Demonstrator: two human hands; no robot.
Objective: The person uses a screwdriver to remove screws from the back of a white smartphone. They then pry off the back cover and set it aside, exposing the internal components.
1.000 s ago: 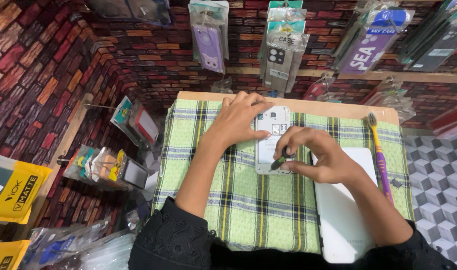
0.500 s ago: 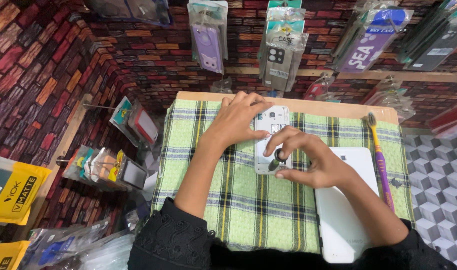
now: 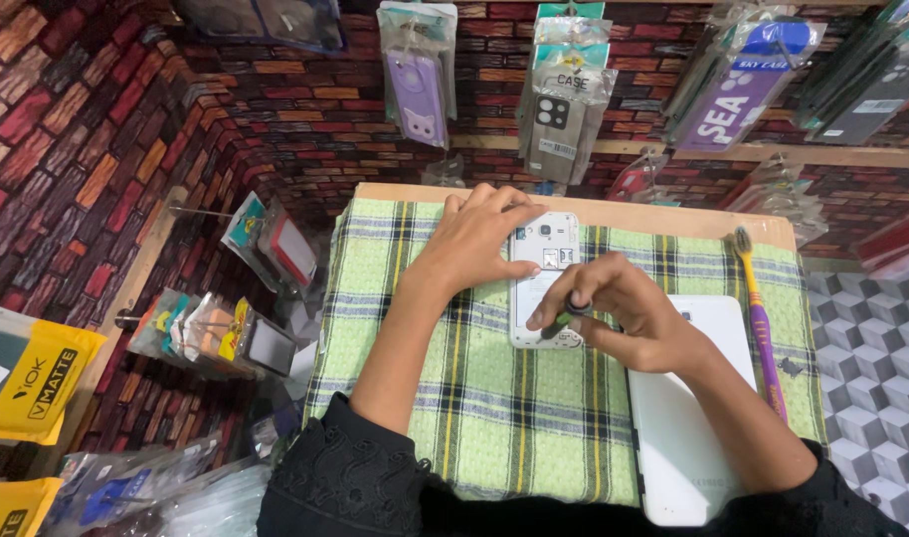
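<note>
The left hand (image 3: 474, 244) is lying open, pressing down a white opened phone (image 3: 544, 278) on the checked cloth (image 3: 454, 398), while the right hand (image 3: 614, 313) is gripping a small dark tool (image 3: 564, 316) against it.

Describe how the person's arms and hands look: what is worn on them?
Both hands, the left hand and the right hand, are bare: no gloves, and no rings or watch show. The forearms are uncovered too. Black sleeves are pushed up to about the elbows; the left one has a lacy, textured pattern.
</note>
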